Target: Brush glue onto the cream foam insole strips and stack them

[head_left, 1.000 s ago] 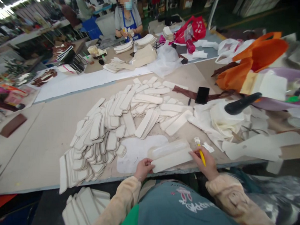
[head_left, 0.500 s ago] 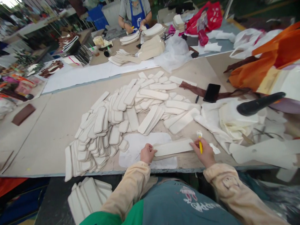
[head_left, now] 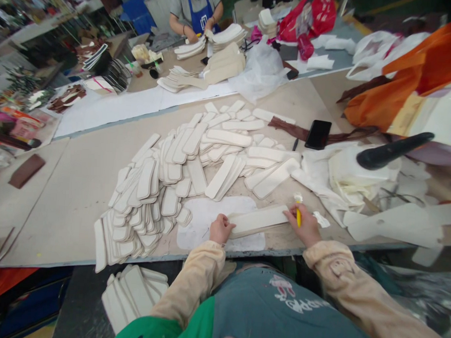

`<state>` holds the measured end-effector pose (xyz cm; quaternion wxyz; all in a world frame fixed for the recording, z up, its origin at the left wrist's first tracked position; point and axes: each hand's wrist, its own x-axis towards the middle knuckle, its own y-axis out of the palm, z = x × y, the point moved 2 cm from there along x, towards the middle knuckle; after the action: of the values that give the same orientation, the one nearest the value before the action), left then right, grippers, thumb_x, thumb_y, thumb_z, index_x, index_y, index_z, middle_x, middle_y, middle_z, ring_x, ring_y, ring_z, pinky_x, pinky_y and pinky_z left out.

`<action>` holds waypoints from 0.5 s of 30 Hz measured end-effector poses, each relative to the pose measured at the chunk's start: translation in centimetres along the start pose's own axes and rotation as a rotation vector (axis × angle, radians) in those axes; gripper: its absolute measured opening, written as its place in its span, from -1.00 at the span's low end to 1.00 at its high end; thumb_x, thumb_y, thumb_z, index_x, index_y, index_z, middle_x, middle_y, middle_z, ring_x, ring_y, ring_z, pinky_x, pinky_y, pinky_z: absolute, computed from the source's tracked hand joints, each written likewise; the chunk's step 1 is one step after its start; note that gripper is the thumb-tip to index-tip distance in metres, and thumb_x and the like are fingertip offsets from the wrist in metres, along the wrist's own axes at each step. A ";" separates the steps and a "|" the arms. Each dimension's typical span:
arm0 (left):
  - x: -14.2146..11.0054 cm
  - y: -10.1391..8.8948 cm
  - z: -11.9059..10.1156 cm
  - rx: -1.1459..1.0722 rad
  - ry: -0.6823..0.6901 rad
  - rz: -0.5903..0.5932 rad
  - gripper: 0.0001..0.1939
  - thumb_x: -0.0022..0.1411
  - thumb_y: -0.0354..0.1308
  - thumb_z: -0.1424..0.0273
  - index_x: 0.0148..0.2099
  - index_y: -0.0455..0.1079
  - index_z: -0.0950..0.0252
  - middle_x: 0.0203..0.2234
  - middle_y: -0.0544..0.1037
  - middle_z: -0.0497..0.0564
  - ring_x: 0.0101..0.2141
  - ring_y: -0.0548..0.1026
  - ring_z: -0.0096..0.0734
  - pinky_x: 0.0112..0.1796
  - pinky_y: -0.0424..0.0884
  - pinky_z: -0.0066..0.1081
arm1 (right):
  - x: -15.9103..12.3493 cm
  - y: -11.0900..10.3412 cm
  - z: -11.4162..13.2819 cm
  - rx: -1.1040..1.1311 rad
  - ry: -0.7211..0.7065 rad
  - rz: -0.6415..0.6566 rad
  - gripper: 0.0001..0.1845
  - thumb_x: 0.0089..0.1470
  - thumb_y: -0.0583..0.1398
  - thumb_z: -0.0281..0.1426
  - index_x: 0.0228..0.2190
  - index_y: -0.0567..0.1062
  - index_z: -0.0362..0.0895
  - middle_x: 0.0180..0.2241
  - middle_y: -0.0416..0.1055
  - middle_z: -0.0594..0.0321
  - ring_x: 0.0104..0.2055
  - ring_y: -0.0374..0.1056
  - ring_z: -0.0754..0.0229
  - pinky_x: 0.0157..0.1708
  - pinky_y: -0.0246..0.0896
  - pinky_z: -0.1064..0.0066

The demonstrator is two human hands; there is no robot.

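Observation:
A long off-white strip (head_left: 260,221) with flat sides lies between my hands, partly over a white sheet (head_left: 196,222) near the table's front edge. My left hand (head_left: 221,229) pinches the strip's left end between thumb and fingers. With my right hand (head_left: 304,225) I hold a small brush (head_left: 298,216) with a yellow handle and a whitish tip, while its fingertips touch the strip's right end. Left of and beyond my hands spreads a large heap of similar rounded white pieces (head_left: 181,152).
More white pieces (head_left: 136,294) rest on a dark surface below the table edge. To the right are a white container (head_left: 355,177) with a black handle, a phone (head_left: 318,134) and an orange bag (head_left: 401,87). A co-worker (head_left: 197,13) handles pieces across the table.
The view has tilted slightly, so the surroundings shift a little up and left. Both hands stay at the strip's ends with hardly any movement.

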<state>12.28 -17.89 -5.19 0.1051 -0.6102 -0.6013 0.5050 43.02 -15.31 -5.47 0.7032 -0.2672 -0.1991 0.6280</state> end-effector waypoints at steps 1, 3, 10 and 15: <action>0.0 0.0 0.0 -0.005 0.002 0.000 -0.75 0.05 0.26 0.36 -0.25 0.26 0.25 -0.51 0.52 -0.10 -0.42 0.47 -0.43 -0.31 0.24 -0.46 | 0.0 0.0 0.0 -0.004 0.001 -0.001 -0.55 -0.01 0.14 0.08 -0.39 0.32 -0.06 -0.47 0.41 0.21 -0.43 0.40 0.07 -0.38 0.27 0.25; 0.1 0.1 0.1 -0.010 0.010 -0.003 -0.73 0.05 0.27 0.37 -0.24 0.25 0.26 -0.51 0.52 -0.10 -0.42 0.47 -0.43 -0.32 0.25 -0.46 | 0.0 0.1 -0.1 -0.008 0.001 -0.008 -0.55 0.00 0.14 0.07 -0.39 0.33 -0.06 -0.47 0.42 0.20 -0.43 0.40 0.07 -0.37 0.27 0.24; 0.0 0.0 0.0 -0.005 0.015 0.001 -0.73 0.05 0.26 0.38 -0.23 0.24 0.25 -0.49 0.53 -0.09 -0.42 0.48 -0.42 -0.32 0.25 -0.45 | 0.0 0.5 -0.7 -0.033 -0.036 -0.015 -0.56 0.02 0.12 0.07 -0.34 0.34 -0.06 -0.44 0.43 0.18 -0.40 0.41 0.04 -0.38 0.28 0.23; 0.0 0.0 0.1 0.012 0.039 0.002 -0.74 0.07 0.24 0.38 -0.22 0.24 0.25 -0.49 0.53 -0.10 -0.41 0.49 -0.41 -0.31 0.26 -0.44 | 0.1 0.7 -0.7 -0.076 -0.019 -0.009 -0.59 0.04 0.13 0.03 -0.33 0.36 -0.06 -0.44 0.46 0.17 -0.41 0.41 0.03 -0.39 0.26 0.23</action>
<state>12.25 -17.94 -5.23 0.1202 -0.6199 -0.5954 0.4967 42.87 -15.27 -6.45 0.6935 -0.2870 -0.2307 0.6193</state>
